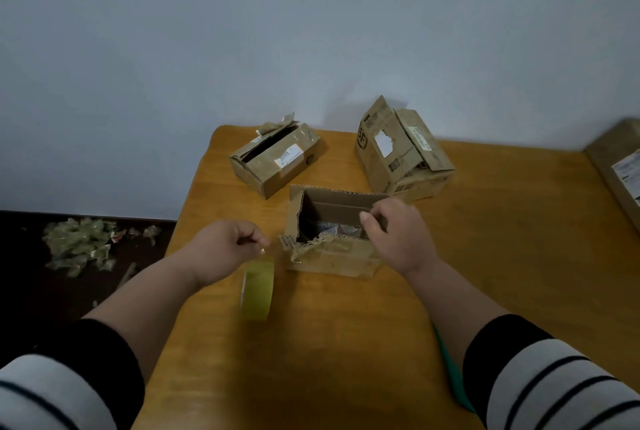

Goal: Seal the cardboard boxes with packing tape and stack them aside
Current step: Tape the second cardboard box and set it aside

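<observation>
— Cardboard box (332, 256), where is it?
— Mid-table (485, 256), flaps open; right hand (398, 235) curls over its right wall.
— And the left hand (225, 249)?
— Fingers pinched on a tape end; the tape roll (257, 289) hangs blurred below (two more boxes (277, 159) near the far edge)

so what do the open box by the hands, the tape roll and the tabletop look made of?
Open box: corrugated cardboard, matte brown; fluting shows along the torn flap edge.
Tape roll: translucent yellowish plastic film, likely glossy.
Tabletop: orange-brown wood or wood-look laminate, smooth with slight sheen.
</observation>
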`<action>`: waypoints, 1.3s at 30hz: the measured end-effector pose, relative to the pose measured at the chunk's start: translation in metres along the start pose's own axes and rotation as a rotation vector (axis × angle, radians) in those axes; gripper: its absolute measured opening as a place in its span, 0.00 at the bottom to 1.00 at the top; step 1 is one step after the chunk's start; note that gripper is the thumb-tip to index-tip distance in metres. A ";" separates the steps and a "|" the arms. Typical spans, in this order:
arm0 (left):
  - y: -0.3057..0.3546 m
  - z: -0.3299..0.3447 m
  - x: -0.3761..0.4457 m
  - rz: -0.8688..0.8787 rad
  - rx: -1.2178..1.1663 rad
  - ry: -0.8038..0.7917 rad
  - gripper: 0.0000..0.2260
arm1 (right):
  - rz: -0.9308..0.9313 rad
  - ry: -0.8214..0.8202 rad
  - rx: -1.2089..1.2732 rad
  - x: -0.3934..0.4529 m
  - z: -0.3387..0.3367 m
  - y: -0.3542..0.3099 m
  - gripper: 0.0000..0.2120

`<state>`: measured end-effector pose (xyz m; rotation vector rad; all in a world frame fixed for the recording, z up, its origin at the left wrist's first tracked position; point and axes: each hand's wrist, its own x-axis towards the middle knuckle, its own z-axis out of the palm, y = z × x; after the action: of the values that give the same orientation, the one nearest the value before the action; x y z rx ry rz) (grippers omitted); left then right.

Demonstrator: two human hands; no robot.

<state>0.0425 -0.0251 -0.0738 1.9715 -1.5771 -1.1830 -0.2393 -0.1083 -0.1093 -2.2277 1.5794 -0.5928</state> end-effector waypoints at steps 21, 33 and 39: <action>0.001 0.031 0.026 0.218 0.419 -0.145 0.37 | 0.251 0.081 0.287 -0.008 0.012 0.003 0.22; 0.003 0.032 0.053 0.145 0.331 -0.195 0.33 | 0.257 -0.293 0.328 -0.005 0.009 0.008 0.42; -0.014 0.042 0.054 0.176 0.161 -0.159 0.40 | 0.160 -0.343 0.198 -0.002 0.006 0.016 0.39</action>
<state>0.0203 -0.0610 -0.1287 1.8243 -1.9377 -1.2006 -0.2491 -0.1111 -0.1226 -1.9151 1.4360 -0.2875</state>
